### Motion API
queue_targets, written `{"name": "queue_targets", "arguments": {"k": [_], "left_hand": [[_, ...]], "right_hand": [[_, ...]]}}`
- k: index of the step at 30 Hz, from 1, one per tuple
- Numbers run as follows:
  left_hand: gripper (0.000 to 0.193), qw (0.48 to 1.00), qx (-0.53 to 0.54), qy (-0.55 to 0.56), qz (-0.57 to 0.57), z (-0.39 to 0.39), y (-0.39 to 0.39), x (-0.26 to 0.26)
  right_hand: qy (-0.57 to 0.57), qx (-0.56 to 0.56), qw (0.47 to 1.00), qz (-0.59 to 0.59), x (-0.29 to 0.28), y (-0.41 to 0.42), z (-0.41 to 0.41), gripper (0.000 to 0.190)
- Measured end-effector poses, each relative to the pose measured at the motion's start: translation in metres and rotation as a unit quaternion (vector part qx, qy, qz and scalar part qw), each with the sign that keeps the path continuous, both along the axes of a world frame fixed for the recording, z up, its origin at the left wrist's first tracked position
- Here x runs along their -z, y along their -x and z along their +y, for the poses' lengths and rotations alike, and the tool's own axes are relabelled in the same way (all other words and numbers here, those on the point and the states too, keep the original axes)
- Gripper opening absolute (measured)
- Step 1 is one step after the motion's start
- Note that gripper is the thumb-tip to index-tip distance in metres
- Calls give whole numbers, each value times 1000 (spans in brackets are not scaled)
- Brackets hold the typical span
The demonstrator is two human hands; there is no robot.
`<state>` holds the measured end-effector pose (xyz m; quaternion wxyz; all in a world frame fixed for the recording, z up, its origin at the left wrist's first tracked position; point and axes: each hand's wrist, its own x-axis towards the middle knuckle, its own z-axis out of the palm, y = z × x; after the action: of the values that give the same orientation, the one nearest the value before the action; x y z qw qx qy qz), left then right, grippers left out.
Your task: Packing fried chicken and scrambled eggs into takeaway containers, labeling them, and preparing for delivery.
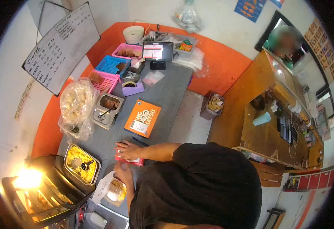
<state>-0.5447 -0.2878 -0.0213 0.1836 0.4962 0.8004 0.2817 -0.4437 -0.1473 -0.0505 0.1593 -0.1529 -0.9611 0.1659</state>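
Observation:
My right hand (128,150) lies palm down, fingers spread, on a small red box (138,162) on the grey table. Just below it, my left hand (123,171) is blurred near the box's lower side; whether it touches the box cannot be made out. Below my left wrist stands an open white takeaway box (101,191) with its lid up, holding white rice (113,195), a brown piece of food and yellow food. A metal tray (97,175) of yellow food with a black-handled utensil is to its left. A pen (139,141) lies above my right hand.
An orange box (152,114) bears a paper label. Beyond are a two-part metal container (105,125), a purple tape dispenser (135,91), pink and blue baskets (104,63) and a tablet (157,51). A lit warmer (26,197) stands lower left. A person (285,43) is beyond the wooden counter (250,123).

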Motion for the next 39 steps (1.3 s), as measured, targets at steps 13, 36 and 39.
{"name": "queue_targets", "arguments": {"k": [13, 36, 39], "left_hand": [[54, 939, -220, 253, 75, -124, 111, -112], [56, 868, -314, -184, -338, -241, 80, 78], [55, 835, -296, -186, -424, -244, 80, 16]], "right_hand": [[-53, -86, 993, -65, -24, 36, -2, 63], [556, 139, 819, -23, 19, 62, -157, 30], [514, 120, 849, 33, 20, 56, -134, 29]]}}
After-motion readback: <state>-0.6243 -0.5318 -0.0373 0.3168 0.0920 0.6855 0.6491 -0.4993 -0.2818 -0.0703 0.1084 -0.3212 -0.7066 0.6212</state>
